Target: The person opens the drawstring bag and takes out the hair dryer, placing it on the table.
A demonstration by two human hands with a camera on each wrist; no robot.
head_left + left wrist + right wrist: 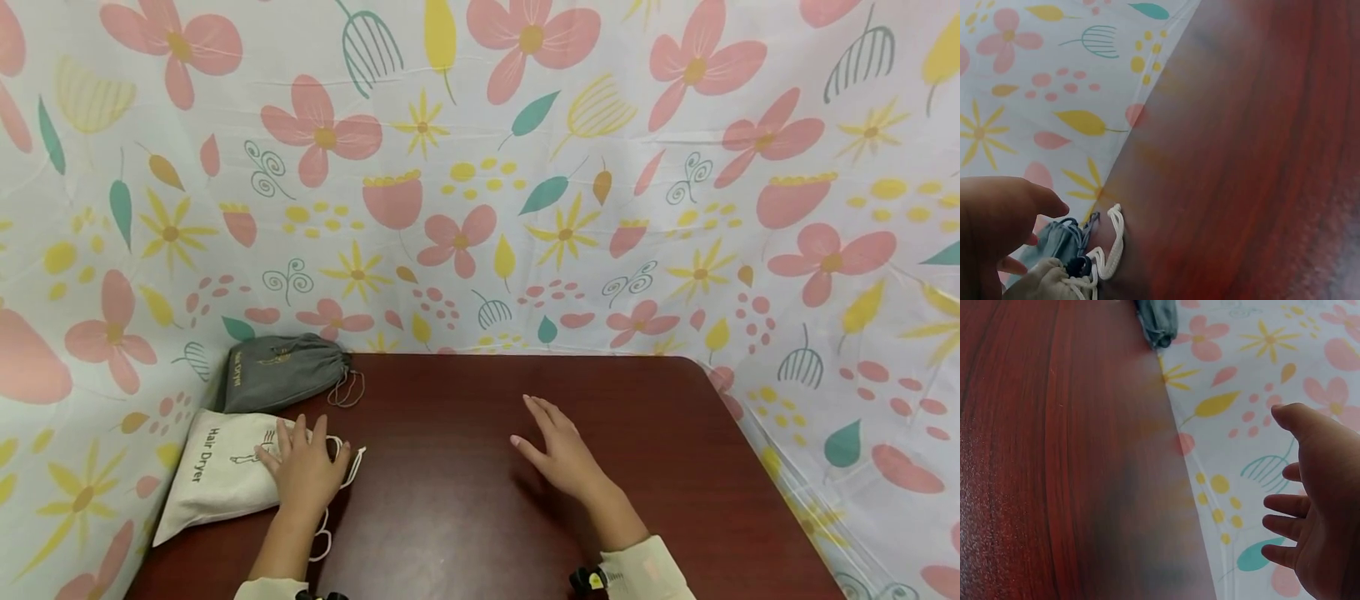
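Bag of cream cloth [232, 471] lies left on the desk [435, 500], nearer than the grey bag [281, 375]; probably soft outside, firmer inside, better held round its body than by its cord [1109, 270]. Left hand [306, 471] is over its right end, right hand [564, 457] over desk; each grip's fingers are apart.

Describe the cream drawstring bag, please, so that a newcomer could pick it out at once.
Find the red-brown table in the head view and look along its left side. There the cream drawstring bag lies in front of the grey drawstring bag. Pale cloth and dark "Hair Dryer" lettering set it apart from its neighbour, which is dark with gold lettering.
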